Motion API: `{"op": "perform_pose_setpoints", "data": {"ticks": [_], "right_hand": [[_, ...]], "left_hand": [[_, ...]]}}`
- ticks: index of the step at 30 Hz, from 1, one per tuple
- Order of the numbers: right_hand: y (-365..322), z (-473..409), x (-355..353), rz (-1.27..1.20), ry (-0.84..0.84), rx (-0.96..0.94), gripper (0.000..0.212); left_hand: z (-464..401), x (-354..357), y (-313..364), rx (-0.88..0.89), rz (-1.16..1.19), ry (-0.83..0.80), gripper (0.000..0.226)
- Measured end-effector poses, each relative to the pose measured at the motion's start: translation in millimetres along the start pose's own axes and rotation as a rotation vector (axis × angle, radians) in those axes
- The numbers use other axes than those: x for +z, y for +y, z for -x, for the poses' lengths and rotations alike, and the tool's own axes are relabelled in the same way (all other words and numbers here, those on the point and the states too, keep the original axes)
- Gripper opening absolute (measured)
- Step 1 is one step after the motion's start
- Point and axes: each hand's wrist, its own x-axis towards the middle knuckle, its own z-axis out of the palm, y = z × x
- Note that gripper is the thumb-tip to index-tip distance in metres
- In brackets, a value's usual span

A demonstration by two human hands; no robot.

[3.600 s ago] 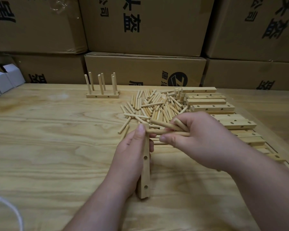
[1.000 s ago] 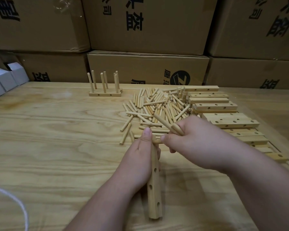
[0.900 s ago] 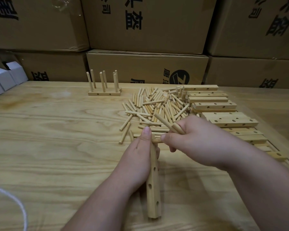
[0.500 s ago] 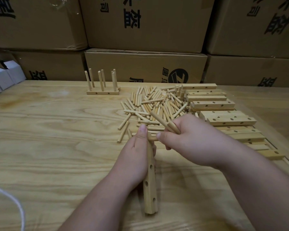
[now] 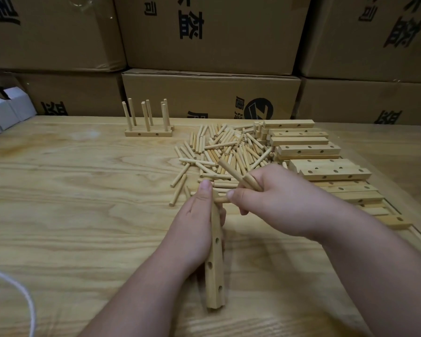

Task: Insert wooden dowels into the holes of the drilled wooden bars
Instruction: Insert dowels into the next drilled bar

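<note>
My left hand grips a drilled wooden bar that points away from me, its side holes facing right. My right hand pinches a short dowel between thumb and finger, its tip against the bar's far end beside my left thumb. Two spare dowels stick out of the same right hand. Whether the pinched dowel sits inside a hole is hidden by my fingers.
A heap of loose dowels lies just beyond my hands. Drilled bars are stacked along the right. Finished bars with upright dowels stand at the back. Cardboard boxes wall the table; a white cord lies at left.
Over the last seconds the bar slid slightly toward me in my left hand. My right hand has brought the pinched dowel up to the bar's far end and held it there.
</note>
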Motion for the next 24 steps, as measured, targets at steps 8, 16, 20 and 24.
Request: {"op": "perform_pose_setpoints", "data": {"ticks": [8,16,20,24], "right_hand": [[6,0,-9,-0.318,0.026,0.075,0.033],[5,-10,-17,-0.496,0.354,0.111,0.026],[6,1,-21,-0.286,0.202,-0.018,0.022],[1,5,-14,-0.099,0.016,-0.063,0.023]], "left_hand": [[-5,-3,4,0.047,0.352,-0.201,0.052],[-6,-3,5,-0.008,0.383,-0.082,0.044],[-10,-7,8,-0.092,0.615,-0.038,0.042],[-10,-9,10,-0.094,0.661,-0.007,0.040]]}}
